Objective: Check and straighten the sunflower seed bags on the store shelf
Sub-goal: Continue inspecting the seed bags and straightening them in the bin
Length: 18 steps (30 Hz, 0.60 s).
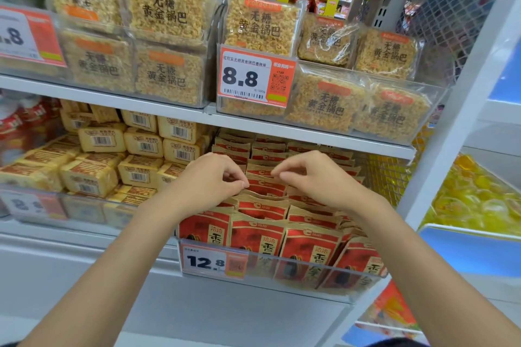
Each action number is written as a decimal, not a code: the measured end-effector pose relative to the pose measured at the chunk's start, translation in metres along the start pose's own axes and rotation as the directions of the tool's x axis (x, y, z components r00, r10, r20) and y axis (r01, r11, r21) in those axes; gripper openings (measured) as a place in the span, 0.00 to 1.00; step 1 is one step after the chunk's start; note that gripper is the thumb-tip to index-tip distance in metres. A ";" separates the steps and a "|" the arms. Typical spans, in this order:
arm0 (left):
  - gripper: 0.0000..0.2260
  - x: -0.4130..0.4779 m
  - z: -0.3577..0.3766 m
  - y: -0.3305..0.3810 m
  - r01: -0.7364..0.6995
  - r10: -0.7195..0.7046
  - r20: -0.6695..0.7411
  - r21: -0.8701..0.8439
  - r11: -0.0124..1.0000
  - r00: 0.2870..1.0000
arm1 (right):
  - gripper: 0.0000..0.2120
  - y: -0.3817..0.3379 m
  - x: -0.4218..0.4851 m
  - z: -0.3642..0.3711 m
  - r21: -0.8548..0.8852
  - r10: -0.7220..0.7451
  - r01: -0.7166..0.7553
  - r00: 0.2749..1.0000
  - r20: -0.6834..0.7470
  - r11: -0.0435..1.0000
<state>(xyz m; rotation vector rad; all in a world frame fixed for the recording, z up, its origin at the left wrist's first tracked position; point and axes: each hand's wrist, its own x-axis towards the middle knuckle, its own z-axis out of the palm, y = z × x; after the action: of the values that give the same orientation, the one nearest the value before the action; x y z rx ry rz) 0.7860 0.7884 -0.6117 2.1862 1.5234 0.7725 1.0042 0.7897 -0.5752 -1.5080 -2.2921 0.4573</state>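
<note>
"Standing where are the red-and-brown paper sunflower seed bags (259, 234) found?"

"In upright rows inside the clear plastic bin (282, 286) on the lower white shelf (70, 239) — an orange-and-white price tag (210, 260) marked 12.8 is fixed to its front."

"And the hands?"

"The left hand (211, 180) and the right hand (315, 177) are held close together over the middle rows, with the fingers curled. The fingertips of each are set at the top edge of one middle-row bag (265, 187) — whether that edge is pinched or only touched cannot be told."

"What is seen around the bin?"

"Pale yellow wrapped packs (93, 175) are stacked just to its left, and clear packets of golden rice crust (166, 5) are ranged on the shelf board above (310, 136)."
</note>
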 end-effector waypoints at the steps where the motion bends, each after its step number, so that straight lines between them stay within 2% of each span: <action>1: 0.05 0.001 0.000 -0.001 0.002 -0.002 -0.007 0.000 1.000 1.000 | 0.10 0.001 0.003 0.000 -0.001 -0.001 0.001 0.998 -0.060 1.000; 3: 0.05 0.001 0.000 -0.003 0.012 -0.012 -0.012 -0.010 1.000 1.000 | 0.12 0.000 0.009 0.001 -0.057 -0.001 -0.005 0.994 -0.105 0.998; 6: 0.04 0.001 -0.001 -0.005 0.005 -0.004 0.010 -0.045 0.999 1.000 | 0.16 -0.003 0.021 0.010 -0.188 0.007 -0.012 1.000 -0.028 0.982; 10: 0.05 0.000 -0.001 -0.004 0.025 -0.024 0.043 -0.030 0.999 0.999 | 0.10 -0.006 0.031 0.024 -0.388 0.038 -0.021 0.999 0.035 0.922; 13: 0.05 -0.002 -0.003 -0.002 0.025 -0.024 0.015 -0.054 0.998 1.000 | 0.08 -0.012 0.025 0.021 -0.434 -0.055 0.021 0.996 -0.065 0.901; 17: 0.02 -0.001 -0.007 0.000 0.032 -0.048 -0.095 -0.170 0.985 0.994 | 0.09 -0.022 0.007 0.002 -0.323 -0.182 0.090 0.947 -0.266 0.942; 18: 0.05 0.000 -0.008 0.000 0.029 -0.052 -0.109 -0.202 0.979 0.993 | 0.09 -0.024 0.003 -0.004 -0.326 -0.218 0.117 0.930 -0.295 0.938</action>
<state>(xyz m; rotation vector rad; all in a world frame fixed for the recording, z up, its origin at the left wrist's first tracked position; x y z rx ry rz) 0.7810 0.7882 -0.6058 1.9888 1.4692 1.0065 0.9857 0.7834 -0.5605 -1.3733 -2.2657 -0.1951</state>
